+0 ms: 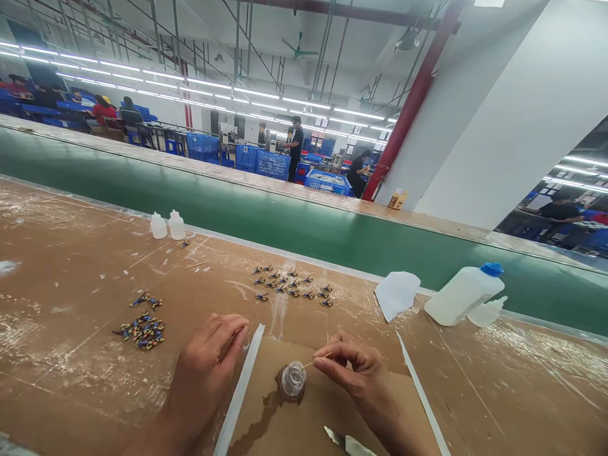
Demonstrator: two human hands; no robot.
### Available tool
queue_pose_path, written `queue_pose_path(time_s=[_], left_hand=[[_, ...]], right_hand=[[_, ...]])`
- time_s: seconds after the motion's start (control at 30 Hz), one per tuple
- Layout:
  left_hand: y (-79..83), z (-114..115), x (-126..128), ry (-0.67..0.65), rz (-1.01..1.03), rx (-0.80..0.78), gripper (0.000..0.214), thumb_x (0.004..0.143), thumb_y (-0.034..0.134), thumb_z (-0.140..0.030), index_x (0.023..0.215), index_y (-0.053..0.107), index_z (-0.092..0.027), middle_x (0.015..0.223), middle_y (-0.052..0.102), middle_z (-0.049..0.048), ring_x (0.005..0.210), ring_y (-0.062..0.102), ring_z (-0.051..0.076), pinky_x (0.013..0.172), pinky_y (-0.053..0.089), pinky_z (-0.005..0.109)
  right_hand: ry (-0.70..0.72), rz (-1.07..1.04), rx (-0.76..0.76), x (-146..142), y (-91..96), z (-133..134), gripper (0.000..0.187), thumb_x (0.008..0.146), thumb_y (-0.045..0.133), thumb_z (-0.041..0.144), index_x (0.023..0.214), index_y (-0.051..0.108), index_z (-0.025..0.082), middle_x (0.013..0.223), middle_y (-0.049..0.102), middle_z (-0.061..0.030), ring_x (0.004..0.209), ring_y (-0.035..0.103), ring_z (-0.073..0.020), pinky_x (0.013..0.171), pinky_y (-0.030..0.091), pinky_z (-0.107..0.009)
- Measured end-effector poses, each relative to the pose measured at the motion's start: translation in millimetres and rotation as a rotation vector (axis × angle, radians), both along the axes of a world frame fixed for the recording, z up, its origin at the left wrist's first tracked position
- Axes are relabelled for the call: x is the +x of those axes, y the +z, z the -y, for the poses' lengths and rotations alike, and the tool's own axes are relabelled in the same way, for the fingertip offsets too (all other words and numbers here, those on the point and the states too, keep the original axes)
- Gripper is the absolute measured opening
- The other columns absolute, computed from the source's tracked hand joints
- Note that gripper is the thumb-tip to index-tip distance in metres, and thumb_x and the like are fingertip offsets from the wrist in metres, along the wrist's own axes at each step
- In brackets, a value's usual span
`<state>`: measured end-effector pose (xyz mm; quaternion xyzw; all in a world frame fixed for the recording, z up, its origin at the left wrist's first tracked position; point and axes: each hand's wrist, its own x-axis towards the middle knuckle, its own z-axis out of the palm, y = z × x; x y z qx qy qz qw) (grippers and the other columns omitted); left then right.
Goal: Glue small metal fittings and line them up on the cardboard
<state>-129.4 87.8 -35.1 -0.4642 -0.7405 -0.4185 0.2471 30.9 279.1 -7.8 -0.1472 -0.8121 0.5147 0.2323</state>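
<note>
Right hand [354,370] is gripping a thin stick [311,363] between thumb and fingertips; the far tip is meeting the rim area of a small clear cup [293,380]. Contact vs. just over it: can't tell. Left hand [209,354] is hanging left of the cup, fingers curling toward the thumb; can't tell if it's holding anything.

Cup is sitting on a cardboard sheet [327,418], dark stain [259,415] spreading around its base and toward the near left. Handling guess: stick is likely light, stiff, easy to snap, so pinch well back from the tip. Cup is probably light, thin-walled, tippy, maybe slick if residue is coating it; take it low by the sides, soft squeeze.

Knife [336,437] is lying near the right forearm, so watch the blade. White strips [240,392] are flanking the sheet. Further out, small blue-and-gold pieces [281,289] are lying spread out ahead, a pile [142,330] is sitting left. Large blue-capped bottle [458,297] is leaning at far right.
</note>
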Motion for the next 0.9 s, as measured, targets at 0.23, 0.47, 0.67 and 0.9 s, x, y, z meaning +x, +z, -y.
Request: queue_pose_path(time_s=[0.23, 0.47, 0.67, 0.9], left_hand=[[1.2, -0.4, -0.4, 0.006, -0.016, -0.005, 0.01, 0.087, 0.054, -0.018, 0.094, 0.058, -0.022, 0.088, 0.063, -0.002, 0.084, 0.058, 0.009, 0.081, 0.044, 0.02], [4.0, -0.6, 1.1, -0.002, 0.01, -0.011, 0.009, 0.087, 0.054, -0.019, 0.094, 0.058, -0.022, 0.088, 0.063, -0.0024, 0.083, 0.057, 0.009, 0.078, 0.044, 0.018], [3.0, 0.2, 0.9, 0.001, -0.001, -0.004, 0.01, 0.087, 0.054, -0.018, 0.094, 0.058, -0.023, 0.089, 0.064, -0.0021, 0.084, 0.058, 0.009, 0.079, 0.045, 0.02], [4.3, -0.8, 1.2, 0.002, -0.003, -0.016, 0.008, 0.087, 0.053, -0.02, 0.092, 0.059, -0.023, 0.087, 0.066, -0.0018, 0.081, 0.06, 0.01, 0.076, 0.047, 0.021]], right_hand=[[0.01, 0.022, 0.007, 1.4, 6.1, 2.0, 0.016, 0.072, 0.07, 0.037, 0.065, 0.073, 0.022, 0.062, 0.056, -0.0007, 0.061, 0.048, -0.0111, 0.058, 0.038, -0.022], [-0.005, 0.053, 0.03, 4.0, 5.2, 1.0, 0.016, 0.074, 0.069, 0.037, 0.067, 0.073, 0.022, 0.064, 0.056, -0.0001, 0.063, 0.049, -0.0112, 0.06, 0.038, -0.022], [0.002, 0.04, 0.052, 4.6, 8.7, 3.2, 0.017, 0.075, 0.069, 0.037, 0.068, 0.073, 0.023, 0.065, 0.057, -0.0001, 0.064, 0.051, -0.0115, 0.062, 0.039, -0.023], [0.006, 0.026, 0.087, -5.5, 12.8, 11.0, 0.013, 0.074, 0.069, 0.033, 0.068, 0.073, 0.022, 0.068, 0.059, -0.0011, 0.066, 0.054, -0.0124, 0.063, 0.042, -0.023]])
